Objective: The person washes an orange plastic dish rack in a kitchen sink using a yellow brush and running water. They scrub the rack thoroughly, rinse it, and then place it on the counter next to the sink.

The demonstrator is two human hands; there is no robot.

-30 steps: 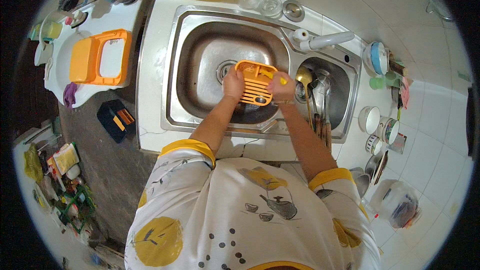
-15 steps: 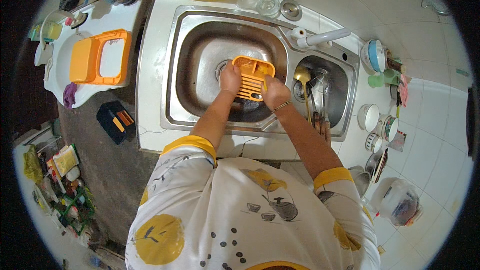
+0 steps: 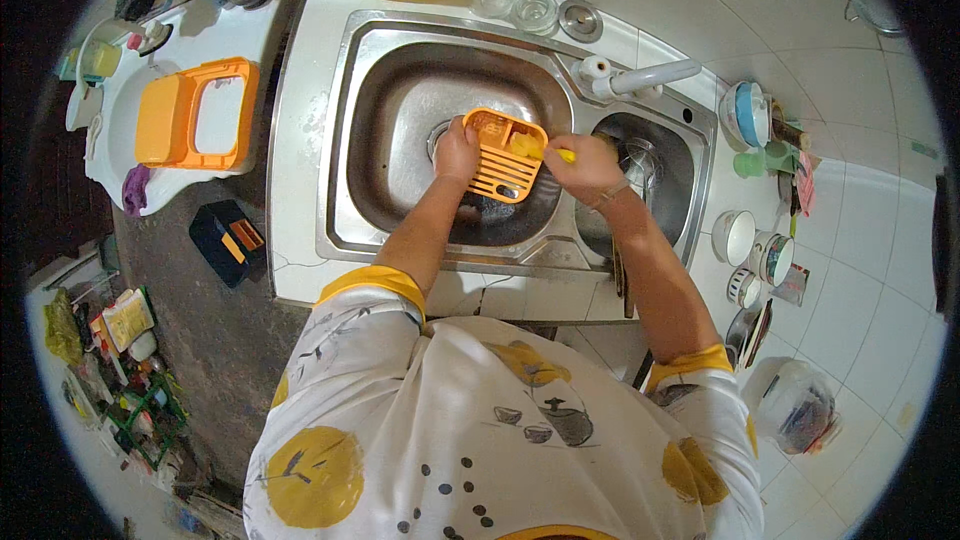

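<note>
The fingers of the left hand (image 3: 456, 152) gripped the left edge of a slotted orange tray (image 3: 503, 154), and those of the right hand (image 3: 583, 168) were closed round a yellow brush-like tool (image 3: 526, 146), its head at the tray's upper right compartment. The tray was held over the large basin (image 3: 395, 130), nearer its right edge and partly covering the drain (image 3: 437, 137). To scrub well, the left grip probably needed to stay firm against each push, with the head angled into the compartment's corners and strokes on the slotted part run along the bars, lest the bristles snag. Keeping the work inside the basin's rim would likely have spared the tabletop (image 3: 305, 140) from drips. The tool's head was blurred, so its bristles could not be made out, nor could the tray's underside or whether it touched the basin floor. The right hand and forearm hid part of the small basin (image 3: 676, 195) and most of the long utensils (image 3: 622, 285) at its near edge.
</note>
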